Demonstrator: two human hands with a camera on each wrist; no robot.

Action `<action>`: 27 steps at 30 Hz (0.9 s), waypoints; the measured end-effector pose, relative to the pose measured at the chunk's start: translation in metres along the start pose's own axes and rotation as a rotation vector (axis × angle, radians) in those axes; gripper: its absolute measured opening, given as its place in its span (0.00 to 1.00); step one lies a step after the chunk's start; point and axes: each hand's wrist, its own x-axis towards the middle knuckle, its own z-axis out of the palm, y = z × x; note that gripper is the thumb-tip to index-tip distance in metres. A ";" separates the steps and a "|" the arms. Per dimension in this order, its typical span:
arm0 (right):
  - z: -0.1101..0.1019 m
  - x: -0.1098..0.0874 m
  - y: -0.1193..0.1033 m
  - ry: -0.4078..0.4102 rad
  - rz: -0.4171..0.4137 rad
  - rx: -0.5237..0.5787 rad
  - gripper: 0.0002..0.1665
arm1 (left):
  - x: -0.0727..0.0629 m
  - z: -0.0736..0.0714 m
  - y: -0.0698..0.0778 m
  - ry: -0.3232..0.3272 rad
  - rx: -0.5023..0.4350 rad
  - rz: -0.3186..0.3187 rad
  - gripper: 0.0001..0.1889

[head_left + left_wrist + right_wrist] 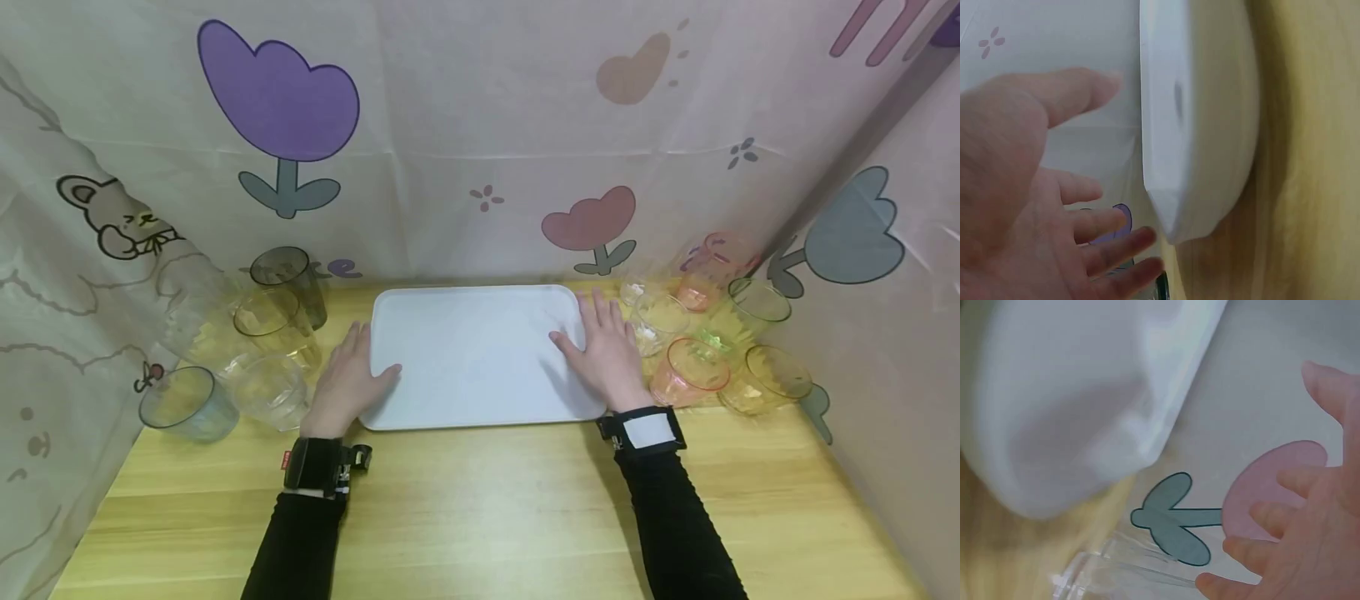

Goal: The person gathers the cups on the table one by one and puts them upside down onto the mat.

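Note:
A white rectangular tray (472, 358) lies flat on the wooden table. At its left end is my left hand (351, 375), fingers spread and thumb reaching over the rim. My right hand (606, 354) is at the opposite end, likewise spread, its thumb over the tray. In the left wrist view, the left hand (1035, 206) has straight fingers and shows a gap to the tray's side (1222, 125). The right wrist view has the right hand (1297, 537) apart from the tray (1066, 406), fingers extended. Neither hand grips anything.
Several glasses stand left of the tray, among them a blue-grey one (191, 406) and a dark one (300, 287). More are grouped at the right, including a pink-rimmed glass (690, 372) and an amber one (765, 381). A printed curtain (450, 100) hangs behind the table (480, 517).

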 end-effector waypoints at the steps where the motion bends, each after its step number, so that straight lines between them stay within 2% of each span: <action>1: -0.001 0.000 -0.001 0.025 -0.008 0.009 0.52 | 0.000 0.000 -0.001 -0.002 -0.012 -0.007 0.49; 6: -0.011 -0.006 -0.008 0.138 -0.037 0.079 0.51 | 0.000 0.002 -0.004 -0.015 -0.044 -0.035 0.46; 10: -0.022 -0.014 -0.012 0.196 -0.035 0.150 0.50 | 0.001 0.005 -0.005 -0.032 -0.055 -0.056 0.44; 17: -0.038 -0.024 -0.012 0.331 -0.034 0.259 0.48 | 0.002 0.002 -0.006 -0.044 -0.062 -0.045 0.36; 27: -0.054 -0.039 0.005 0.457 0.049 0.362 0.46 | 0.001 0.001 -0.005 -0.057 -0.096 -0.072 0.35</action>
